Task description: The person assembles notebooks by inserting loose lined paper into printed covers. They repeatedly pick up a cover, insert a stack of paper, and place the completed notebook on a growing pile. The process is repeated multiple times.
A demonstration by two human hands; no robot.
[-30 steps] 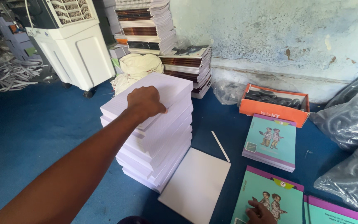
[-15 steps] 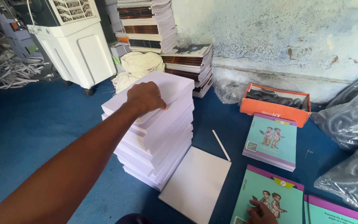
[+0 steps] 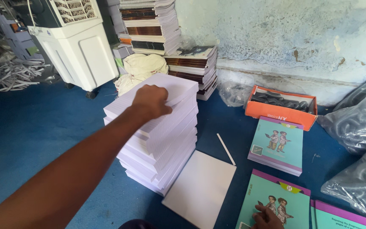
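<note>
A tall, slightly fanned stack of white paper stands on the blue floor. My left hand reaches out over it, fingers curled and pinching the topmost sheets near the stack's far edge. At the bottom edge, my right hand rests on a teal book cover with purple trim; only its fingers show. A flat white sheet pile lies between the stack and that cover.
A second teal cover pile, a thin white stick and an orange box lie to the right. Grey plastic bags fill the right side. A white air cooler, stacked books and paper shreds are behind.
My left hand has closed a little more on the top sheets, lifting their edge. My right hand has stayed on the teal cover.
</note>
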